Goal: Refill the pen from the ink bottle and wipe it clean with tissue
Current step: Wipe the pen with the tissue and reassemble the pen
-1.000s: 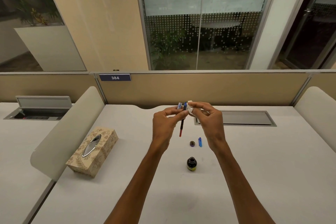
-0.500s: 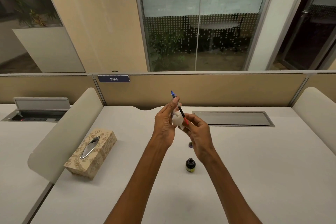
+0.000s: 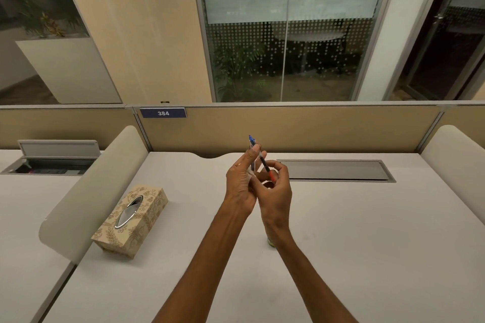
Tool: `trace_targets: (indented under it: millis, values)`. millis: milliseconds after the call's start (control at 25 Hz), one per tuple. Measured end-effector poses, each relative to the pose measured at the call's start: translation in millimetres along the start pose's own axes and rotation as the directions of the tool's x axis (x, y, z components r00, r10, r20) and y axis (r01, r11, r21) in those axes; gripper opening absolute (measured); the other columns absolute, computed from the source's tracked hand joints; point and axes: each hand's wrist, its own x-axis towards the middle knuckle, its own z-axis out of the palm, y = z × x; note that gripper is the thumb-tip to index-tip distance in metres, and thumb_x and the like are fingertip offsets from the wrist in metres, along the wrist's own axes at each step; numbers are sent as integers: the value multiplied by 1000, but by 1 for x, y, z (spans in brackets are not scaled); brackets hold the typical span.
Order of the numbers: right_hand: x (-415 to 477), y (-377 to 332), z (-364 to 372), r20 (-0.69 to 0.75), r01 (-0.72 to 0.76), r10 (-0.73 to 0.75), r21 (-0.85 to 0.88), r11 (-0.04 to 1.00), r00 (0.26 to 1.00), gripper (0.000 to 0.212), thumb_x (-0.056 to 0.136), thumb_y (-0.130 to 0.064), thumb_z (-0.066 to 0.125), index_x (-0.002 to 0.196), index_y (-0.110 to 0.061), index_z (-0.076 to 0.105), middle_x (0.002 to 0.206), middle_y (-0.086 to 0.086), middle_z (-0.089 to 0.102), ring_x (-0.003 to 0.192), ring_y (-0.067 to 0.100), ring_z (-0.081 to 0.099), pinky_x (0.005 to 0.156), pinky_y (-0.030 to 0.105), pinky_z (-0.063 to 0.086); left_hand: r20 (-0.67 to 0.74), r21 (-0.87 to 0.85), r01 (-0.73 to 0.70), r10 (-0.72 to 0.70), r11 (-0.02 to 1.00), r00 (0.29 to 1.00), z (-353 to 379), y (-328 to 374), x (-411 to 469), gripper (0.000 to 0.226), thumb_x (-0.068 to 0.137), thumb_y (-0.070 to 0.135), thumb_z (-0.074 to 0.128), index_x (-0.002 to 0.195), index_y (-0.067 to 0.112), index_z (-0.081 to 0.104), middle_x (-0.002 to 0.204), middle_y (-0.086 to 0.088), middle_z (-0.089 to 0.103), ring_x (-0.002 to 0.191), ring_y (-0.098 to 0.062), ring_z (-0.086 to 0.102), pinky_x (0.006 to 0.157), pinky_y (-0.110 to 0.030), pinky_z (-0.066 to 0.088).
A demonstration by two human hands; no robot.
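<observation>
So this looks like the wiping part of the job, or the tail end of it. The left hand (image 3: 240, 182) has the pen (image 3: 252, 149) pinched between thumb and fingertips, held up over the desk (image 3: 341, 231) with the blue tip poking out above the pinch and the clear barrel running down behind the fingers. The right hand (image 3: 275, 191) sits just beside it, touching at the fingers, and it's curled closed around a thin dark refill with a red end (image 3: 267, 168), which slants up from that grip toward the left fingertips. There's a pale bit showing between the two hands that could be the tissue, but I honestly can't tell; it's mostly hidden. The ink bottle (image 3: 270, 242) is down below the right wrist, almost completely covered by the forearm, only a sliver of it peeking out. The tissue box (image 3: 131, 220) is well off to the left of both grips. My guess for the next move: get the inner piece lined up with the open end of the barrel and slide it back in, which needs the left pinch steady and the right fingers guiding it straight. Main worry would be inky fingers and that open bottle right under the arm.
</observation>
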Motion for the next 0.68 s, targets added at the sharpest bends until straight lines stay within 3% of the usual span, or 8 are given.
trace_targets:
  millis: [80,160,200,280,360,520,680]
  values:
    - [1,0,-9,123,40,-34,-45,998,992,57,84,-19,77,134,-21,49,123,-1,68,106,13,69,87,26,58,3,-16,-3,3,1000,1000,-5,3,-2,41,70,33,79,106,15,74,109,-14,73,100,-35,70,75,-50,60]
    - [5,-2,-23,280,41,-35,-16,999,959,58,89,-22,66,142,-24,44,124,-6,68,109,4,67,82,14,54,27,-52,-36,38,998,999,-11,7,1,44,68,30,78,108,11,72,110,-13,71,101,-32,70,91,-55,55]
    - [7,-3,-28,292,37,-35,-1,999,956,54,89,-23,58,142,-24,45,121,-8,69,108,-2,64,78,11,52,42,-70,-55,58,996,997,-14,9,2,43,70,27,77,108,9,71,114,-12,71,102,-32,71,97,-55,52]
    - [13,-2,-32,170,49,-47,-6,999,984,43,93,-25,49,136,-24,53,112,-9,72,107,-4,62,82,16,53,78,-86,-58,65,995,995,-17,10,5,32,77,23,72,106,8,71,117,-9,71,106,-31,70,101,-53,49]
    - [22,-2,-30,60,56,-52,-66,996,997,26,98,-27,54,123,-25,63,109,-7,71,107,6,63,93,33,54,106,-48,-51,56,998,993,-17,10,5,19,89,21,64,104,10,72,109,-4,75,109,-28,68,103,-54,45]
    - [33,-5,-25,190,50,-35,-77,996,981,17,95,-22,63,111,-20,68,108,-7,72,107,8,65,85,26,54,153,37,-49,43,998,987,-13,9,0,21,98,21,55,107,11,71,104,2,76,109,-18,64,101,-52,46]
    - [36,-5,-24,232,-23,31,-36,999,972,19,94,-8,62,105,-23,66,104,-3,72,104,14,68,88,29,58,160,65,-56,45,996,986,-10,4,-1,26,99,22,53,114,8,69,115,-3,70,122,-26,56,88,-40,54]
